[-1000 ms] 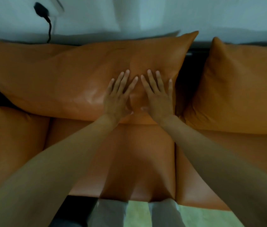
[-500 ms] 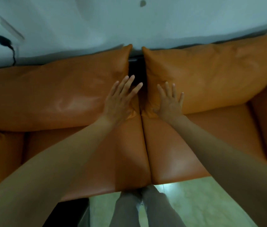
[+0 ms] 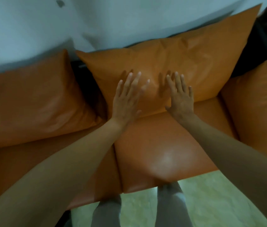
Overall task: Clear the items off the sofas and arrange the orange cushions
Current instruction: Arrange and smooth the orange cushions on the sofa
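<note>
Orange cushion (image 3: 175,63) is seen in the head view leaned against the white wall (image 3: 96,22) at the back of the sofa, over the right seat pad (image 3: 162,153). Left hand (image 3: 127,102) and right hand (image 3: 181,99) are laid flat on its lower front, fingers straight and spread, nothing gripped. A second back cushion (image 3: 31,102) is propped just to the left, a dark gap between the two. A third cushion (image 3: 254,105) is seen at the right edge. Pale floor (image 3: 211,202) and grey trouser legs (image 3: 170,207) are visible below. Frame is motion-blurred.
</note>
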The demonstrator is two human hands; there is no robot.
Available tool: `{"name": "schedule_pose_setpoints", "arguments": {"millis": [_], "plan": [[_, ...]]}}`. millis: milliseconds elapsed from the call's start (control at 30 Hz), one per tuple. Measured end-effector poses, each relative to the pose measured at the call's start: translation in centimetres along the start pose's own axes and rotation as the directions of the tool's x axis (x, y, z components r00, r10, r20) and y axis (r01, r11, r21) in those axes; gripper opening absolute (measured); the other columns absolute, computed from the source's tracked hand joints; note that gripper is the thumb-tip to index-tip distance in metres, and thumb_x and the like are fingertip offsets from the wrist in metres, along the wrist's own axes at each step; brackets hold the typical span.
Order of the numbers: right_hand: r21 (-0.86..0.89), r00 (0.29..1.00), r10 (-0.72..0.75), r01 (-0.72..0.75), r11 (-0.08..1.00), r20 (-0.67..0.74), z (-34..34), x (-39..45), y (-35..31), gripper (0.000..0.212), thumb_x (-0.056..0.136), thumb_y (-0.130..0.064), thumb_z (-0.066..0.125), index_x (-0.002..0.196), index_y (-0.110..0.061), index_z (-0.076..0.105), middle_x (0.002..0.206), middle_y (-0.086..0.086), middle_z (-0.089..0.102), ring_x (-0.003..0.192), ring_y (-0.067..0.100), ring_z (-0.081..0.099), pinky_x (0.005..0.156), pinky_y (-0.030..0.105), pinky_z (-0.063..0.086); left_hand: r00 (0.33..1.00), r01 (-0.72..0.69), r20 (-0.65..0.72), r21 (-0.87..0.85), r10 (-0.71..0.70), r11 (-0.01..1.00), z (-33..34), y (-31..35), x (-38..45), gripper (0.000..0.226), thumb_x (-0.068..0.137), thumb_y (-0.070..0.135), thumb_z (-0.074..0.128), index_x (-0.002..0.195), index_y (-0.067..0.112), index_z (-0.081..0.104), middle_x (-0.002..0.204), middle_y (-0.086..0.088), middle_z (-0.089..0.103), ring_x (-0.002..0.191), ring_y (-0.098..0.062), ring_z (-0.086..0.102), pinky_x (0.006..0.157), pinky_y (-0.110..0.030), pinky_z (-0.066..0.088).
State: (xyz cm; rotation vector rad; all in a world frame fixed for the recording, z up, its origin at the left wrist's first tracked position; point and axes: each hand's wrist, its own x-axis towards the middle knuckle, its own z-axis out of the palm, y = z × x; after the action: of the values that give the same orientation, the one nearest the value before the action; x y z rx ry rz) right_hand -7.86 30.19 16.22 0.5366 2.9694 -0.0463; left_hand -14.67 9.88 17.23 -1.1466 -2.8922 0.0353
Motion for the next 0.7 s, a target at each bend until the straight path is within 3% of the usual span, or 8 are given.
{"name": "schedule_pose_setpoints", "arguments": {"millis": [133, 267, 367, 467, 700], "plan": [[-0.067, 0.997, -0.051, 0.047, 0.997, -0.064, 1.9, 2.6, 6.4, 0.144, 0.058, -0.032, 0.099, 0.164, -0.034, 0.001, 0.172, 0.009, 0.001, 0.159, 0.028, 0.006, 0.12, 0.055, 0.028, 0.997, 0.066, 0.032, 0.015, -0.066, 0.998, 2.2, 5.0, 4.4, 0.135, 0.066, 0.052, 0.091, 0.165, 0.034, 0.002, 0.174, -0.007, -0.002, 0.16, -0.032, -0.001, 0.127, -0.055, 0.014], [-0.153, 0.984, -0.134, 0.115, 0.981, -0.119, 3.8, 4.8, 9.9, 0.14, 0.065, -0.034, 0.095, 0.164, -0.033, -0.005, 0.172, 0.011, -0.001, 0.159, 0.029, 0.003, 0.123, 0.054, 0.025, 0.989, 0.135, 0.059, 0.057, -0.138, 0.989, 5.5, 8.4, 6.7, 0.126, 0.074, 0.043, 0.085, 0.165, 0.036, -0.002, 0.174, -0.007, -0.009, 0.16, -0.032, -0.005, 0.125, -0.059, 0.013], [-0.109, 0.986, -0.15, 0.142, 0.984, -0.074, 4.7, 7.2, 11.1, 0.153, 0.052, -0.047, 0.098, 0.164, -0.029, -0.004, 0.17, 0.023, -0.003, 0.158, 0.037, 0.002, 0.125, 0.055, 0.015, 0.973, 0.164, 0.142, 0.142, -0.184, 0.976, 7.7, 8.3, 8.1, 0.129, 0.077, 0.04, 0.085, 0.163, 0.037, -0.011, 0.173, -0.007, -0.014, 0.159, -0.033, -0.007, 0.125, -0.06, 0.012], [-0.082, 0.989, -0.148, 0.146, 0.986, -0.021, 5.5, 9.2, 11.7, 0.161, 0.044, -0.055, 0.098, 0.164, -0.03, -0.006, 0.167, 0.029, -0.006, 0.157, 0.041, -0.002, 0.126, 0.057, 0.01, 0.959, 0.149, 0.212, 0.187, -0.189, 0.971, 8.7, 7.5, 9.2, 0.147, 0.064, 0.048, 0.092, 0.162, 0.037, -0.016, 0.172, -0.008, -0.016, 0.159, -0.034, -0.01, 0.125, -0.062, 0.011], [-0.09, 0.976, -0.219, 0.219, 0.972, 0.006, 6.6, 13.3, 12.3, 0.158, 0.051, -0.066, 0.09, 0.162, -0.029, -0.016, 0.165, 0.033, -0.011, 0.156, 0.045, -0.007, 0.124, 0.061, 0.002, 0.979, 0.144, 0.105, 0.245, -0.174, 0.959, 10.8, 5.0, 12.0, 0.154, 0.051, 0.051, 0.096, 0.164, 0.039, -0.008, 0.172, -0.009, -0.005, 0.159, -0.035, 0.001, 0.124, -0.063, 0.016]]}}
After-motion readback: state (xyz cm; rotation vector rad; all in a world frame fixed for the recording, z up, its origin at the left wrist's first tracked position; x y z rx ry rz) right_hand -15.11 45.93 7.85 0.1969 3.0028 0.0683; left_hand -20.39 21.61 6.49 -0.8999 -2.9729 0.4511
